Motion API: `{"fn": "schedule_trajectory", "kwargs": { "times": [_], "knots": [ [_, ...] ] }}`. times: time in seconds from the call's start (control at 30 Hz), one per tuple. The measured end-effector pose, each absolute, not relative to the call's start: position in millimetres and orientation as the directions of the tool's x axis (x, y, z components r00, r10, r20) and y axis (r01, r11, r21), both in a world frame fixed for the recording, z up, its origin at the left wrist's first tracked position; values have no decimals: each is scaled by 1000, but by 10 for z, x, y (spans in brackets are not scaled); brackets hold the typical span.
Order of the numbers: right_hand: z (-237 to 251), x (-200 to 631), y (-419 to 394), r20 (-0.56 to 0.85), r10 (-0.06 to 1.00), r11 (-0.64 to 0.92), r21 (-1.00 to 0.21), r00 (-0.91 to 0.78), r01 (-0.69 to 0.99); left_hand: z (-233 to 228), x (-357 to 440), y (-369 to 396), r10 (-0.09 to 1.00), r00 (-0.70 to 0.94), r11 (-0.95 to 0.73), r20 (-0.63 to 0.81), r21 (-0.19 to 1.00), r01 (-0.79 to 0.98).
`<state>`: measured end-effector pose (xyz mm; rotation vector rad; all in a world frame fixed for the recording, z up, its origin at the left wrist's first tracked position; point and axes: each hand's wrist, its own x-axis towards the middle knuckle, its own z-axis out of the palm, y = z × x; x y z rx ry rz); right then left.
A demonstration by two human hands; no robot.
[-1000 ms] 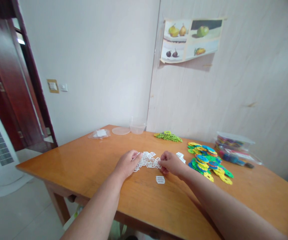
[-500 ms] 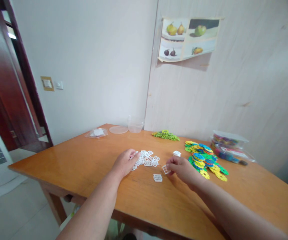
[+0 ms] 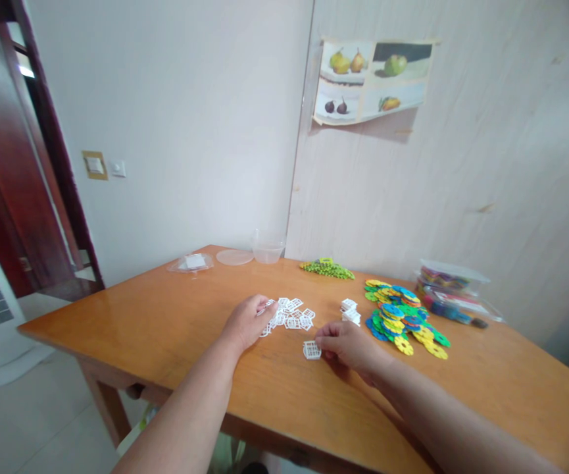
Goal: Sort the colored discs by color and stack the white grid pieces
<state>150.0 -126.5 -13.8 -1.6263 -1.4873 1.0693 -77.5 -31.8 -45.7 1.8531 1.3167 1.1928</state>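
Observation:
White plastic lattice pieces (image 3: 293, 319), shaped like small windows, lie in a loose pile on the wooden table. At the pile's left edge rests my left hand (image 3: 245, 324), its fingers curled closed on white lattice pieces (image 3: 266, 307) that are partly hidden by it. My right hand (image 3: 346, 345) pinches a white lattice piece between thumb and fingers, right over a small stack of like pieces (image 3: 310, 351) near the table's front. Just behind the right hand, another white stack (image 3: 350, 312) stands a little unevenly.
Yellow, green and blue notched discs (image 3: 402, 316) are heaped to the right. Behind them sit clear boxes (image 3: 454, 286) of coloured things. Toward the wall are a green heap (image 3: 327, 268), a clear tub (image 3: 268, 249), a round lid (image 3: 235, 257) and a plastic bag (image 3: 190, 263).
My right hand has moved left and slightly toward me, bringing its lattice piece onto the near stack and uncovering more of the stack behind. My left hand has stayed in place.

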Motion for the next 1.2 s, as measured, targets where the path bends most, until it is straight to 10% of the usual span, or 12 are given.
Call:
{"fn": "schedule_trajectory", "kwargs": {
  "times": [0.4,0.8,1.2],
  "knots": [
    [-189,1522,-1229,-70,997,-76,-830,33,552,-476,-786,-298,922,143,-386,360,813,436],
    [-55,1554,-1358,168,951,310,-464,-261,830,-453,-777,-316,931,122,-363,345,827,430],
    [-60,1571,-1292,174,956,293,-479,-237,828,-469,-788,-307,923,143,-383,358,810,443]
  ]
}}
